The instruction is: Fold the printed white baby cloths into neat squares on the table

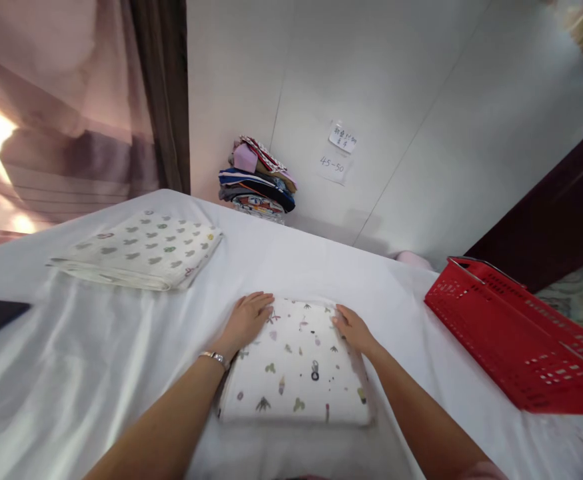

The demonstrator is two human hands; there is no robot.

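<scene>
item under both hands: a folded, off-white cloth bundle printed with small plants and figures (296, 373), lying flat on a white sheet-covered table (131, 387). the left hand (250, 321) rests at its far-left corner, fingers extended and close together, laid on rather than clenched. the right hand (356, 331) is at the far-right corner, thumb slightly spread from the fingers; whether any layer is pinched there cannot be told. the top face appears mostly smooth; the near edge is too blurred to confirm that the layers lie level. recommended practice, in judgement: press evenly at both corners, smooth outward, and square the sides without dragging the lower layers, since soft cloth may well ruck. a folded white cloth with grey rounded motifs (141, 250) lies well apart, to the left; a red perforated plastic basket (511, 340) stands to the right.
</scene>
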